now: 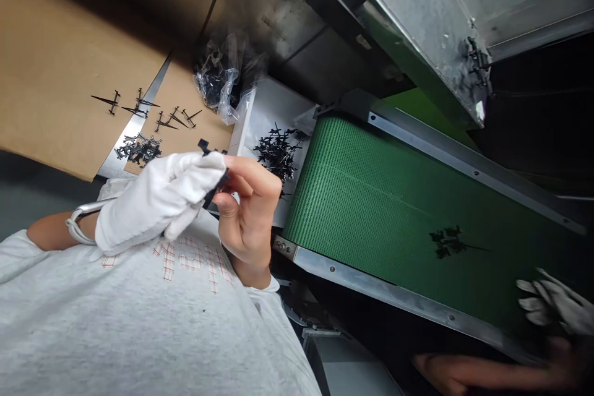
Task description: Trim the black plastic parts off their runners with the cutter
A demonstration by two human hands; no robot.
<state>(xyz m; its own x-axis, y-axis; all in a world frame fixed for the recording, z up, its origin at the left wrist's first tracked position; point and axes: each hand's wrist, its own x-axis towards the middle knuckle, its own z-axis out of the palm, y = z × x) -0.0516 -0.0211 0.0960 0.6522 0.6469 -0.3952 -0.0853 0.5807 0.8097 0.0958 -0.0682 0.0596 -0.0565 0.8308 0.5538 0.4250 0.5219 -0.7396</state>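
In front of my chest, my left hand point(160, 201), in a white glove, is closed on a small black plastic part point(210, 197). My bare right hand point(250, 204) pinches the same part from the other side, thumb and forefinger meeting the gloved fingertips. Most of the part is hidden between the fingers; dark bits stick out above and below. Just beyond my right hand, a white box point(241, 120) contains a heap of thin black plastic pieces point(278, 151).
Several black pieces with thin spikes point(139, 102) and a small pile point(139, 148) lie on cardboard point(51, 74) at left. A clear plastic bag point(227, 83) stands behind. A green conveyor belt point(371, 198) carries a black part point(450, 241); a co-worker's gloved hand point(557, 303) is beside it.
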